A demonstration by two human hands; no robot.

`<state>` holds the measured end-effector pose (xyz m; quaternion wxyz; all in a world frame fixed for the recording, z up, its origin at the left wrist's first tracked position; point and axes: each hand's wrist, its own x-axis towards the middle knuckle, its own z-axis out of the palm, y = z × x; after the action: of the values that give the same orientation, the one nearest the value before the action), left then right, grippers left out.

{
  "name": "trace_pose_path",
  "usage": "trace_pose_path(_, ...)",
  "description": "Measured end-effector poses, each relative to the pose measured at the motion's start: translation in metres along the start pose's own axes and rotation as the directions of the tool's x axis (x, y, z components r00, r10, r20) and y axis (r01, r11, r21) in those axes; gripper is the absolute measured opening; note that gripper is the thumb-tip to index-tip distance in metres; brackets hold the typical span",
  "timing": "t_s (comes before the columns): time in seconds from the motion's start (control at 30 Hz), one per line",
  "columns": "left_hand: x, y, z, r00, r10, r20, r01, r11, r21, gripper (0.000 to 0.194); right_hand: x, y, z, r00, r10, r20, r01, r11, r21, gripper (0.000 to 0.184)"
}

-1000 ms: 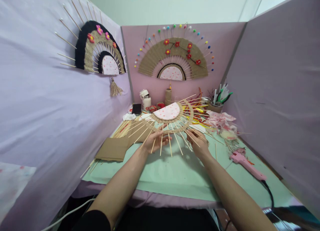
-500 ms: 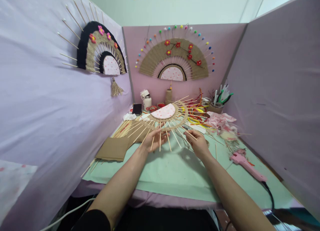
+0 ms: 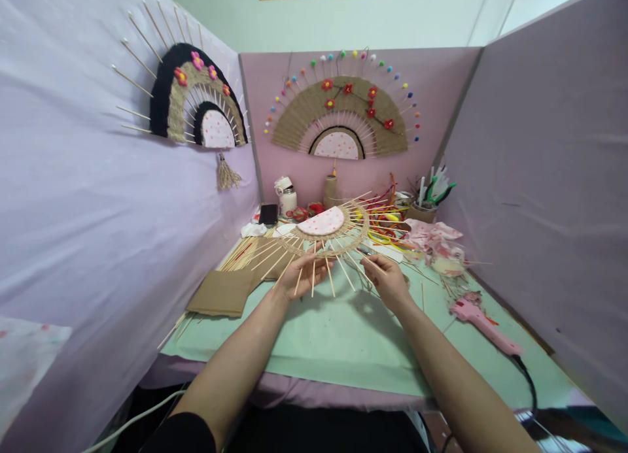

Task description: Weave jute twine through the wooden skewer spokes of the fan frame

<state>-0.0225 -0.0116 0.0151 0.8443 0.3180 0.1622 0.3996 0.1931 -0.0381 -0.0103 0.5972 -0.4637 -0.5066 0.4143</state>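
Observation:
A half-round woven fan [image 3: 321, 221] with a pink dotted centre, a twine band and thin sticks spreading outward is held above the table. My left hand [image 3: 308, 274] supports it from below, its fingers partly hidden behind the sticks and the band. At the fan's right side, my right hand [image 3: 386, 278] is closed with thumb and fingers pinched around one of the fan's sticks [image 3: 366, 263]. Loose twine [image 3: 364, 282] hangs below the fan beside this hand.
On the right lies a pink glue gun [image 3: 485, 323] with a black cord. Brown cardboard pieces [image 3: 220, 293] and loose sticks are at left. Behind stand a white bottle [image 3: 286, 197], a twine cone [image 3: 331, 189] and a tool holder [image 3: 422, 211]. Finished fans [image 3: 343, 103] hang on the partitions.
Almost nothing differs. The whole view has shifted very slightly; both hands keep the same hold on the fan.

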Motion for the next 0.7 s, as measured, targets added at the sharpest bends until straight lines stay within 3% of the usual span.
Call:
trace_pose_path(0.23,-0.001,-0.001,-0.001,0.999,-0.034,0.006,0.034,0.998,0.051,0.058,0.001,0.003,-0.003,1.000,0.012,-0.002,-0.011,0.999,0.036,0.032)
trace_pose_path(0.47,0.001,-0.003,-0.003,1.000,0.008,0.023,-0.008,1.000,0.028,0.058,0.003,0.004,-0.003,1.000,0.015,-0.019,-0.014,0.999,0.044,0.032)
trace_pose_path(0.7,0.005,0.000,-0.008,0.995,0.097,-0.019,-0.097,0.995,0.008,0.056,-0.002,-0.007,-0.002,0.963,0.191,0.188,-0.240,0.927,0.289,0.025)
